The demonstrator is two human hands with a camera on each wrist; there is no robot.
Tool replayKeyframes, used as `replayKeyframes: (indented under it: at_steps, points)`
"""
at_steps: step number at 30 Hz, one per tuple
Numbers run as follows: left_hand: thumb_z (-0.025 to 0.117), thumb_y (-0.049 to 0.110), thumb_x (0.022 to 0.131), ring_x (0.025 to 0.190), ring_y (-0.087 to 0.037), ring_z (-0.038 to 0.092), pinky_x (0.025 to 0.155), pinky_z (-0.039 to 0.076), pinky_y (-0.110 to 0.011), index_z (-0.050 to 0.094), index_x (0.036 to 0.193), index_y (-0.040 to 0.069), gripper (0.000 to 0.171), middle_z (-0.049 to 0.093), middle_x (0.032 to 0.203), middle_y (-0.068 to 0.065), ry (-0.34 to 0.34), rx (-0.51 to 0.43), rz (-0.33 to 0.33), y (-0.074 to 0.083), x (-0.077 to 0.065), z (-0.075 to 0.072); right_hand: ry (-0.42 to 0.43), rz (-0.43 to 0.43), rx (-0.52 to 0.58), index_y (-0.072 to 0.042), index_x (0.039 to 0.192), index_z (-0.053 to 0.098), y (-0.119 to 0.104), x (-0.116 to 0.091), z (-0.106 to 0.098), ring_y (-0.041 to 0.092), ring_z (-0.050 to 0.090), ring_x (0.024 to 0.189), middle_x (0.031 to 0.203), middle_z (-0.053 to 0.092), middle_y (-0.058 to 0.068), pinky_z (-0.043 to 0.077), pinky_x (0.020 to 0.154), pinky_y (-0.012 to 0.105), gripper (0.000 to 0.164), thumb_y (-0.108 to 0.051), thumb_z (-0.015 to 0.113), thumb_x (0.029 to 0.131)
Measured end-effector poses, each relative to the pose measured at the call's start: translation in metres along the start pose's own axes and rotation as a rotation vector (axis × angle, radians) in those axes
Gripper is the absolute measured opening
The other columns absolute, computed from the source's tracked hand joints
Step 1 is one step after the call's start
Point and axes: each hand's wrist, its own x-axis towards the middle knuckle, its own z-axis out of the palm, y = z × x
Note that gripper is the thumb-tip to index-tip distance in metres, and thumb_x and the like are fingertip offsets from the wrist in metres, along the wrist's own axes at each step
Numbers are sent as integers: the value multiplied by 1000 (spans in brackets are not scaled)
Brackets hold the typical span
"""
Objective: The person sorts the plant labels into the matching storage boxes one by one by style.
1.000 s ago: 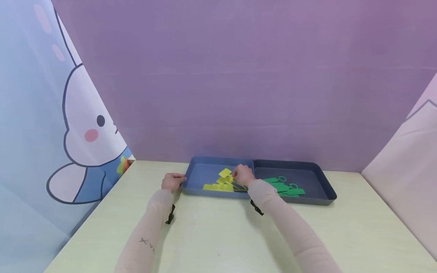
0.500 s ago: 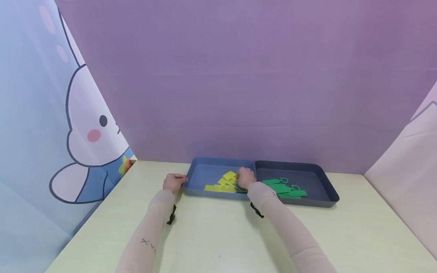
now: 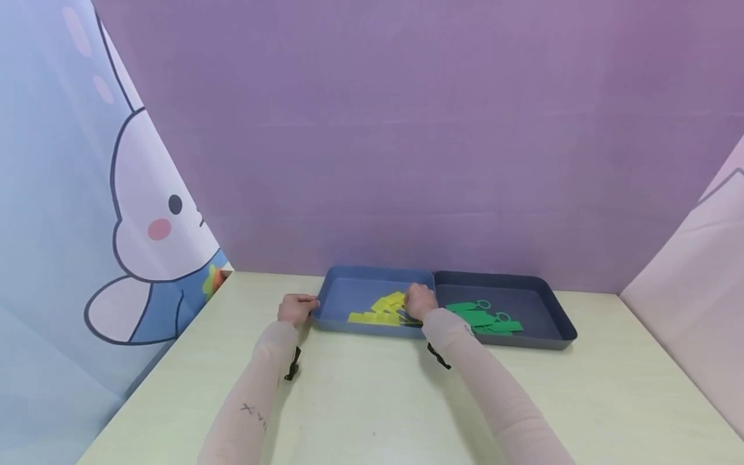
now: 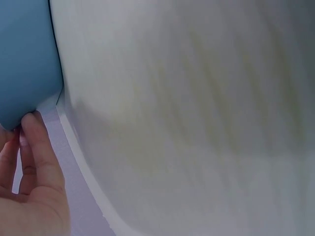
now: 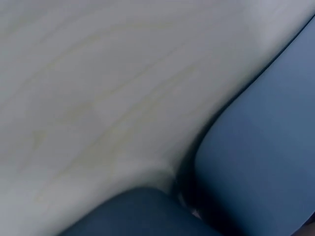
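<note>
My left hand (image 3: 297, 309) pinches the left rim of a shallow blue tray (image 3: 349, 284). In the left wrist view its thumb and fingers (image 4: 42, 152) meet at the lower corner of the blue tray (image 4: 29, 59). At the tray's right end my right hand (image 3: 421, 301) has its fingers curled down inside. It pinches a yellow plastic tag (image 3: 395, 299) at its near end; the fingertips are hidden. More flat yellow tags (image 3: 372, 318) lie along the tray's front wall. The right wrist view catches mostly the blue tray's outer wall (image 5: 266, 132).
A dark grey tray (image 3: 535, 310) stands against the blue one on the right. It holds several green plastic tags (image 3: 476, 317), some with ring ends. Both trays sit at the back of a pale wooden table (image 3: 360, 394), before a purple cloth backdrop (image 3: 407, 142).
My right hand has moved slightly right within the blue tray, and the upper yellow tag has shifted right and turned with it. The left hand stays on the rim.
</note>
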Motion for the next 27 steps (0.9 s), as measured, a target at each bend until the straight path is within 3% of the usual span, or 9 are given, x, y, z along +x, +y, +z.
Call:
replayKeyframes:
  at_steps: [12, 16, 19, 23, 27]
  points:
    - [64, 18, 85, 70, -10, 60, 62, 45, -20, 68, 105, 3, 26, 67, 107, -14, 9, 3, 8, 2, 0, 1, -16, 10, 13, -15, 47, 24, 6, 4, 2, 13, 7, 51, 53, 11, -3, 15, 44, 26, 50, 3, 49, 87]
    - [64, 18, 84, 74, -12, 61, 65, 47, -22, 69, 104, 3, 26, 67, 108, -15, 8, 1, 7, 1, 2, 1, -7, -3, -5, -15, 47, 25, 5, 2, 1, 13, 8, 51, 49, 26, -2, 19, 44, 26, 50, 3, 50, 87]
    - [64, 18, 84, 75, -12, 61, 64, 47, -21, 69, 104, 3, 25, 67, 108, -15, 10, -5, 5, 1, 3, 1, -4, -1, -11, -15, 48, 25, 4, 1, 0, 13, 9, 51, 50, 28, -2, 19, 45, 26, 50, 3, 49, 87]
    - [65, 20, 84, 78, -13, 62, 64, 47, -21, 69, 105, 5, 26, 66, 110, -14, 5, -6, -12, 0, 6, 2, -1, -3, -11, -15, 50, 23, 4, 1, 0, 14, 10, 53, 56, 16, -1, 17, 48, 27, 48, 5, 48, 86]
    - [66, 20, 83, 81, -16, 63, 68, 49, -24, 71, 102, 7, 23, 67, 108, -12, -4, -17, -20, -3, 9, 2, 12, -14, -29, -15, 49, 26, 4, 0, 1, 15, 17, 54, 56, 29, -2, 24, 52, 29, 47, 5, 51, 84]
